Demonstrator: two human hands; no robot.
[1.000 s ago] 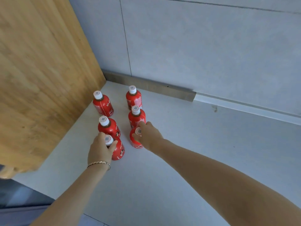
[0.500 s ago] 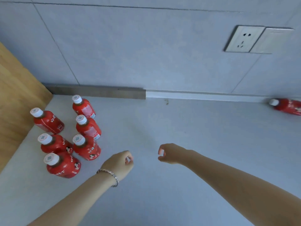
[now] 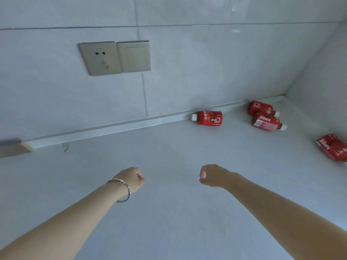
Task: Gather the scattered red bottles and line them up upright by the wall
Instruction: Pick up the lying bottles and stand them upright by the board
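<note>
Four red bottles are seen lying on their sides on the floor: one (image 3: 207,118) against the skirting at 1 o'clock, two touching (image 3: 261,108) (image 3: 267,122) near the corner at 2 o'clock, and a fourth (image 3: 333,149) cut off by the frame edge at 3 o'clock. The left hand (image 3: 131,180), with a bracelet (image 3: 123,191) at the wrist, and the right hand (image 3: 213,175) are held loosely curled and empty above bare floor, well apart from every bottle. The nearest bottle is best taken first, gripped around its body, then stood on its base by the wall (image 3: 187,72).
</note>
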